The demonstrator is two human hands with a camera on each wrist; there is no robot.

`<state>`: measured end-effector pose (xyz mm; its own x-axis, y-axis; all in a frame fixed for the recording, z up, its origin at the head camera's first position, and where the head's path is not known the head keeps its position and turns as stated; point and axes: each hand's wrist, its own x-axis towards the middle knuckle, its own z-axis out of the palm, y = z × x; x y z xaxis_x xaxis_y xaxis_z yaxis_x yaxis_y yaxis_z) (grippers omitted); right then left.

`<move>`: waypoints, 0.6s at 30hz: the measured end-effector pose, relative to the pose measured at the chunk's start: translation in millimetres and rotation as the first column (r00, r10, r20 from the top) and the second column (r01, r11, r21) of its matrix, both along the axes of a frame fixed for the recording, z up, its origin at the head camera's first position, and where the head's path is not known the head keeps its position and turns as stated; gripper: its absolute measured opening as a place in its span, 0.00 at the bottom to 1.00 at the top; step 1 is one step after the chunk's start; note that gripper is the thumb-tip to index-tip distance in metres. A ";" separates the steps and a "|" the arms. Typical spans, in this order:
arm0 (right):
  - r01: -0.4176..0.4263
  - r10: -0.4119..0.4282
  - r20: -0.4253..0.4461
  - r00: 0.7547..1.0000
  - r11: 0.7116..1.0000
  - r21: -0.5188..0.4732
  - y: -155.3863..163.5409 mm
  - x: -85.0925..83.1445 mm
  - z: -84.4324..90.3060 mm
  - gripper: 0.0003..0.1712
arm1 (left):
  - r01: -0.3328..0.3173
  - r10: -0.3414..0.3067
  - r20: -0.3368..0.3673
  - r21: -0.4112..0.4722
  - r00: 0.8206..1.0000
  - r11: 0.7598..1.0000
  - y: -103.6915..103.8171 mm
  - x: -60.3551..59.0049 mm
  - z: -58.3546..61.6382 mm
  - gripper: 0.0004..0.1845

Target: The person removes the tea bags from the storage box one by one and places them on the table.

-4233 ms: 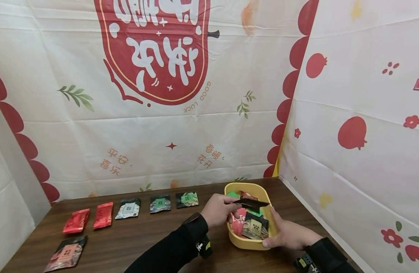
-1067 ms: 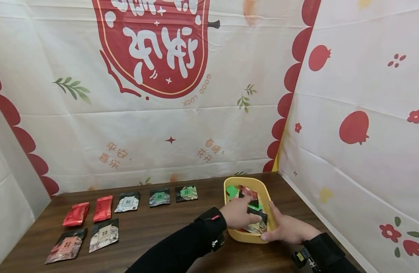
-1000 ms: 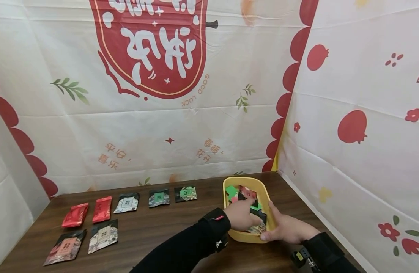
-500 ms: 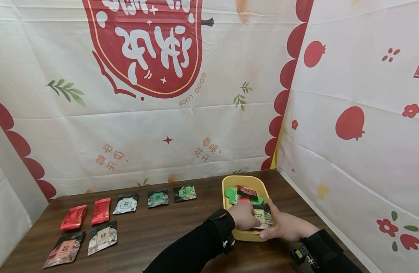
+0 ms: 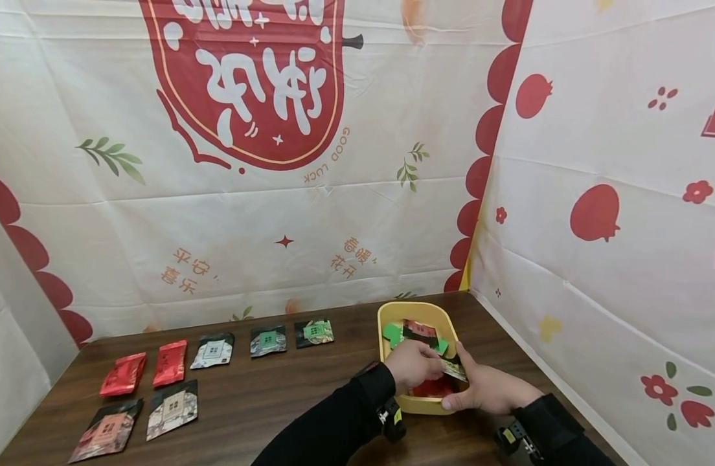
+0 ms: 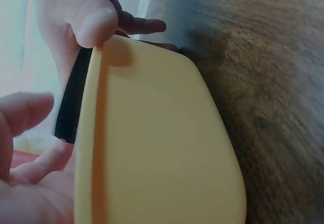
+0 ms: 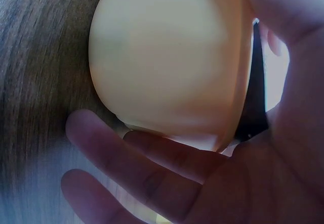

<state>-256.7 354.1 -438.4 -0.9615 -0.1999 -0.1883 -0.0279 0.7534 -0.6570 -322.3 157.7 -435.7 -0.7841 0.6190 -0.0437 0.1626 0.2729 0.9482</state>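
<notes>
Your right hand (image 5: 486,388) clasps the near right corner of the yellow tub (image 5: 388,317), thumb hooked over the rim and fingers (image 7: 152,178) curled beneath, likely to steady it while the other hand digs. Your left hand (image 5: 414,366) is inside the tub, pinching a dark foil sachet (image 5: 454,369) and lifting its edge above the heap. The tub looks like smooth, round-cornered plastic, and the sachets are flat, glossy and crinkled. Seven more lie in two rows on the wood-grain desk (image 5: 276,401).
</notes>
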 end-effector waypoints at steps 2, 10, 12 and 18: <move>0.008 -0.008 0.000 1.000 1.000 0.006 -0.6 0.4 -0.5 0.74 | -0.040 0.040 0.013 0.038 0.999 0.998 -0.2 -0.5 0.0 0.02; 0.023 -0.022 -0.006 1.000 0.999 0.047 -3.1 -1.2 -3.0 0.75 | -0.102 0.107 -0.084 0.071 0.991 0.992 -18.1 -9.5 4.7 0.09; 0.025 -0.025 -0.001 1.000 0.998 0.050 -3.5 -1.8 -2.7 0.76 | -0.101 0.109 -0.075 0.102 0.991 0.990 -27.9 -14.6 6.2 0.10; 0.063 -0.065 0.032 0.997 0.996 0.058 -1.0 -1.4 -1.5 0.77 | -0.097 0.106 -0.044 0.178 0.993 0.979 -67.9 -30.0 11.6 0.09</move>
<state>-258.2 353.0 -439.9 -0.9649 -0.1259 -0.2306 0.0436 0.7888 -0.6131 -352.3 89.8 -424.1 -0.8418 0.5303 0.1013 0.1934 0.1210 0.9736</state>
